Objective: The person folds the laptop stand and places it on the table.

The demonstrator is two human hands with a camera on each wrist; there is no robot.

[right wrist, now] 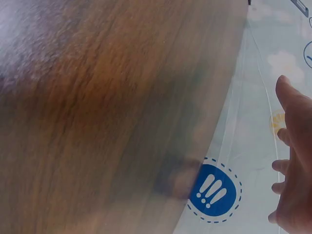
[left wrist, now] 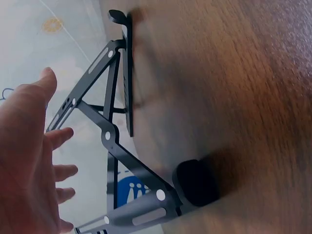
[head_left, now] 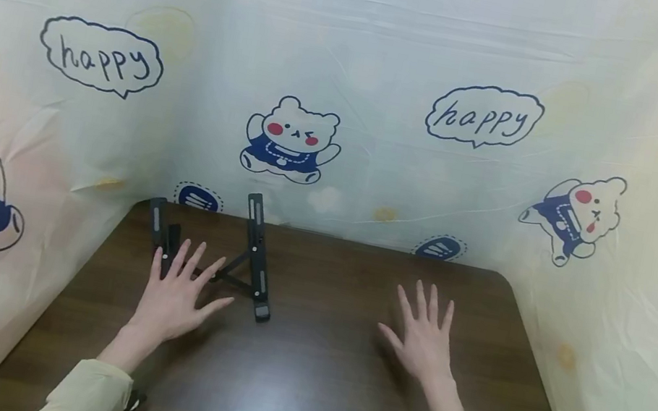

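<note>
**Left of center: stand (head_left: 256,259) by left hand (head_left: 172,299), all fingers spread**

Black folding stand sits opened out on the brown table (head_left: 311,379), left of frame center, toward the back edge. My left hand is over the table just in front of it, back up, fingers fanned, thumb pointing right. In the head view my fingertips overlap the stand's left part; can't tell if they touch. Left wrist view: stand's crossed bars run down the middle, hand at left edge.

My right hand (head_left: 424,340) is right of center, also spread, back up, thumb out to the left, well apart from the stand. Pale sleeves (head_left: 88,391) on both arms, bottom of frame. Curtain (head_left: 391,40) with bears and "happy" bubbles fills the top and both sides.
</note>
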